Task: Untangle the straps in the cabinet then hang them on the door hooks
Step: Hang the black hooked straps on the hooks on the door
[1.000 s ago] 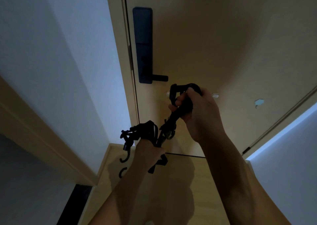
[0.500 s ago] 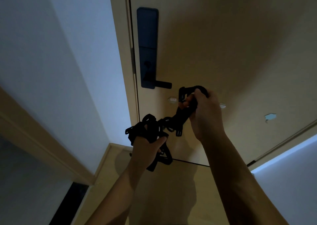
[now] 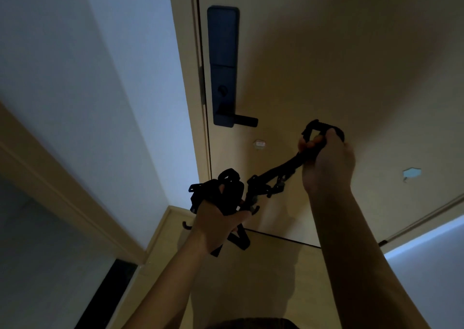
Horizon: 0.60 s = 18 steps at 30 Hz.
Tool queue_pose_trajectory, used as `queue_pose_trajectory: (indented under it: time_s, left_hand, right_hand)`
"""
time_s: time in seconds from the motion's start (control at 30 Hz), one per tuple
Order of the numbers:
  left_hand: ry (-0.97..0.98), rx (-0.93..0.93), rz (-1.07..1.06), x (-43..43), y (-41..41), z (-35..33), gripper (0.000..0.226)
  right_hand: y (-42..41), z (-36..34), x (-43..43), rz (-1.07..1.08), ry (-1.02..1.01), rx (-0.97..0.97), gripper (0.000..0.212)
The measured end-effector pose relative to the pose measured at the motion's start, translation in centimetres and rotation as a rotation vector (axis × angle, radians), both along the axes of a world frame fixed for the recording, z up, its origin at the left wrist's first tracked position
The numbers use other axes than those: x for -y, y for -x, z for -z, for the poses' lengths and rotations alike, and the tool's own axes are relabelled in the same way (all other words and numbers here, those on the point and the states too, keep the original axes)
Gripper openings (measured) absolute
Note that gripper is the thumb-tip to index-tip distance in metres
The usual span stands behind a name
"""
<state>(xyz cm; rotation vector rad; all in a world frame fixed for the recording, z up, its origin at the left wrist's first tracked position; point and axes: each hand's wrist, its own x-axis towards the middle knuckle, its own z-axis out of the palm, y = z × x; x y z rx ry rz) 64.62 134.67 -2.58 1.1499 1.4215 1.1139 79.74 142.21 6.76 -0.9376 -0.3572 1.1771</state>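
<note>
A tangle of black straps [image 3: 272, 176] with metal hooks stretches between my two hands in front of a tan door [image 3: 351, 65]. My left hand [image 3: 218, 222] grips the bunched lower end, and loops hang below it. My right hand [image 3: 326, 163] holds the upper end, a black loop sticking out above its fingers, close to the door face. A small white door hook [image 3: 259, 143] sits on the door left of my right hand. A second pale hook [image 3: 411, 173] is further right.
A black lock plate with a lever handle [image 3: 223, 77] is on the door's left side. A white wall [image 3: 88, 77] and a tan door frame stand to the left. Wooden floor [image 3: 263, 278] lies below, and a pale wall at the lower right.
My right hand has moved right along the door with the strap's upper end. The strap is pulled out longer between the hands. My left hand stays low with its bundle.
</note>
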Motion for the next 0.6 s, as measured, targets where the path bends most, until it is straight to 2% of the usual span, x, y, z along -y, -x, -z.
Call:
queue_pose_trajectory:
  time_s: [0.17,0.27,0.37,0.43,0.5,0.6]
  left_hand:
    - [-0.044,0.104,-0.085,1.0,-0.6,-0.3,0.023]
    - [-0.077,0.174,-0.185,0.9,-0.8,-0.7,0.020]
    - [-0.073,0.183,-0.246,0.7,-0.6,-1.0,0.014]
    - [-0.053,0.213,-0.265,0.6,-0.2,-1.0,0.008]
    - [-0.031,0.259,-0.289,0.5,0.2,-1.1,0.010]
    - [0.014,0.285,-0.325,0.5,0.2,-1.2,0.017]
  right_hand:
    - [-1.2,1.2,-0.1,0.089,0.072,-0.070,0.008]
    - [-1.2,1.8,0.4,0.092,0.129,-0.063,0.027]
    - [-0.9,2.4,1.0,0.082,0.131,-0.056,0.017]
    - [-1.0,2.7,1.1,0.087,0.135,-0.066,0.020]
    - [-1.1,2.7,1.2,0.084,0.135,-0.078,0.013]
    - [-1.1,2.6,1.5,0.045,0.133,-0.023,0.023]
